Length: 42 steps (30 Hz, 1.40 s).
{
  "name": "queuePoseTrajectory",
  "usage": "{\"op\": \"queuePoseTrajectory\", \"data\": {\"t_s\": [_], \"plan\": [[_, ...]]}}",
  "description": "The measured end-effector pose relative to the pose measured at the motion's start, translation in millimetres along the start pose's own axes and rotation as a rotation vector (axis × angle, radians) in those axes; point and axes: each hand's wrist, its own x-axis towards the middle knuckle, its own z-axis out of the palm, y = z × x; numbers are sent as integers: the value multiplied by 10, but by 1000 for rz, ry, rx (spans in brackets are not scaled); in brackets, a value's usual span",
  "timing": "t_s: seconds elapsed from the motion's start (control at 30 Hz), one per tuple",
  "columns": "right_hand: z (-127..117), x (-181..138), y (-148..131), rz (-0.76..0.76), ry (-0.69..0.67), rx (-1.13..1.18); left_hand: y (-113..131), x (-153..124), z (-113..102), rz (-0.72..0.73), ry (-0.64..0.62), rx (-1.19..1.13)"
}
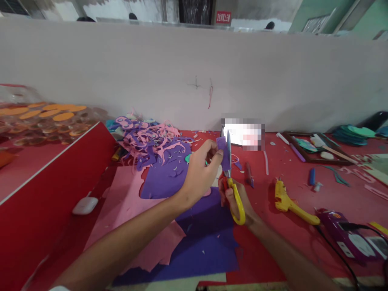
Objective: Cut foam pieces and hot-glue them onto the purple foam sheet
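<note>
My left hand (198,171) pinches a small purple foam piece (222,146) between thumb and fingers, held up over the red table (273,250). My right hand (238,202) grips yellow-handled scissors (233,190), whose blades point upward and close on the purple piece. Under both hands lie large purple foam sheets (206,246) and pink foam sheets (127,202). A heap of pink and purple offcuts (151,139) sits behind them by the wall.
A yellow glue gun (289,202) and a purple tool with a black cable (345,236) lie right. A tray of tools (315,147), teal shapes (354,133), a white case (85,205), a red box (45,194) and bagged orange discs (45,117) surround the work.
</note>
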Motion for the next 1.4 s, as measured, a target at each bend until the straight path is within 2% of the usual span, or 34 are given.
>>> {"op": "queuePoseTrajectory", "data": {"t_s": [0.47,0.83,1.23,1.4], "plan": [[5,-5,-35,-10,-10,-45,-83,17,4,-48,58,9],[-22,-11,24,50,-20,6,-35,19,-20,-7,72,24],[75,29,137,-65,-12,71,-51,40,-32,19,72,61],[55,39,144,-57,-8,58,-32,32,-24,27,68,70]]}}
